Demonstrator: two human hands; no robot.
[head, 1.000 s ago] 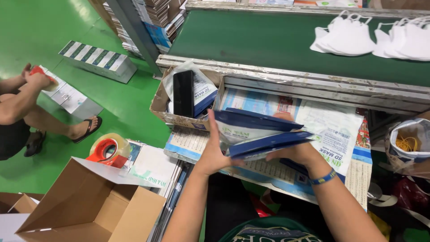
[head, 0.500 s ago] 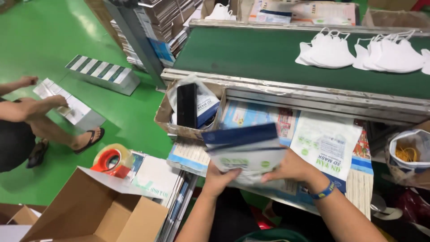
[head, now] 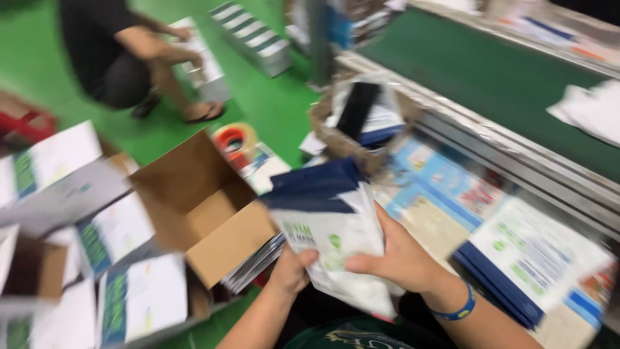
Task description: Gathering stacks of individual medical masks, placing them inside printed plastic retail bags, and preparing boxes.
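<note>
Clearly a loose bundle, held over a box edge

A stack of flat pouches (head: 336,239), white with green print below and dark blue across the top, is clasped between both hands in front of the body, just off the near edge of the worktop (head: 426,226). The left hand (head: 290,271) is closed under the stack's lower corner; the right hand (head: 397,258) is wrapped around its right side, thumb pressed on the face, a blue wristband (head: 455,310) worn at the wrist. The open cardboard box (head: 194,200) is seen just to the left, its flap almost under the bundle.

A slip is judged the main risk: the pouches look glossy and thin, are fanned unevenly at the top, and could slide out of the grip or catch on the box flap. The picture is blurred, so finer detail cannot be told.

More printed sheets (head: 536,252) are spread flat on the worktop, and a roll of tape (head: 234,139) lies on the green floor (head: 271,110).
</note>
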